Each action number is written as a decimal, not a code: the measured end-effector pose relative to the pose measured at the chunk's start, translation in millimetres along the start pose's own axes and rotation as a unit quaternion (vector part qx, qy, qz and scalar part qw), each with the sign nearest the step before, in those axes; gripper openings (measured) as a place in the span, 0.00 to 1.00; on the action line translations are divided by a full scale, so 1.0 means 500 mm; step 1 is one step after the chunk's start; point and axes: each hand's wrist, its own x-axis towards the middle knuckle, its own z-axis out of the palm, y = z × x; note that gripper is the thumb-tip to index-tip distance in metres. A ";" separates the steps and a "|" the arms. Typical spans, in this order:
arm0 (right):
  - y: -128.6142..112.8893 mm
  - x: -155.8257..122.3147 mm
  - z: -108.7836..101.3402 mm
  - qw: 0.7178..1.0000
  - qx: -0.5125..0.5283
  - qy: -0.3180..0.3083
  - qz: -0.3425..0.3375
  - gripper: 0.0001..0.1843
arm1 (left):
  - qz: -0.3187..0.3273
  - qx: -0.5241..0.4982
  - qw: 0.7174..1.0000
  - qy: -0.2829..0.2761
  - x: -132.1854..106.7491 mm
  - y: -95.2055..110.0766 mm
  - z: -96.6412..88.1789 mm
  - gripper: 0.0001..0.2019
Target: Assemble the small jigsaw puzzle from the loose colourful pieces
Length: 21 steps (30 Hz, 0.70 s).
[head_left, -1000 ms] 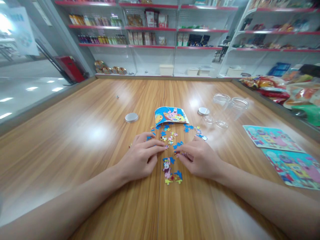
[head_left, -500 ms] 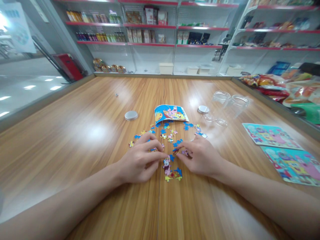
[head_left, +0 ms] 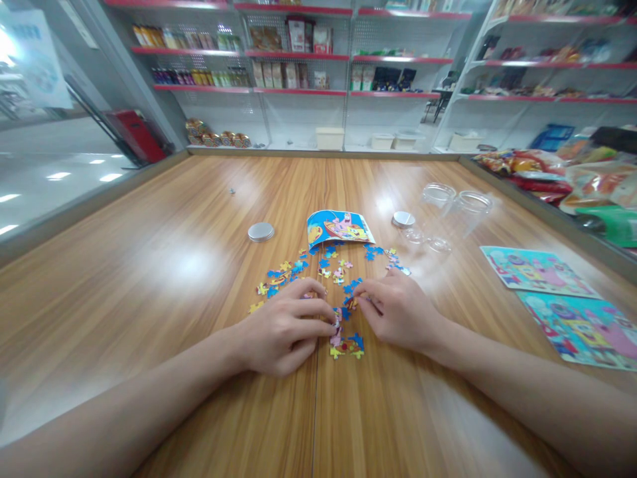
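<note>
A small joined section of jigsaw puzzle lies on the wooden table, with pink, yellow and blue printing. My left hand rests along its left edge, fingers bent and fingertips on the pink part, which they partly cover. Between the thumb and forefinger of my right hand is a jigsaw piece with brown and yellow on it, just above and right of the section. Loose jigsaw pieces lie in an arc beyond both hands. Behind them a curved picture card shows cartoon figures on blue.
Two silver lids flank the card. Clear jars lie at the back right. Two printed cartoon sheets overlap at the right. Snack packets and stocked shelves stand beyond the table edge.
My left hand has shifted slightly down and toward the joined section, now covering more of its pink part. More loose pieces show at the left. My right hand stays nearly in place, still pinching.
</note>
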 end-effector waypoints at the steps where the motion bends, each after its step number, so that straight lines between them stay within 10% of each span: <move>1: 0.000 0.001 0.000 1.000 0.002 0.000 -0.004 0.08 | -0.007 0.007 1.000 0.010 -0.001 -0.001 0.000 0.19; 9: 0.017 0.014 -0.001 0.998 -0.047 0.026 0.012 0.10 | -0.126 0.092 0.984 0.083 -0.008 -0.019 0.009 0.16; 21: 0.014 0.018 0.000 1.000 -0.010 -0.023 -0.012 0.17 | -0.117 0.089 0.989 0.032 -0.011 -0.016 0.016 0.20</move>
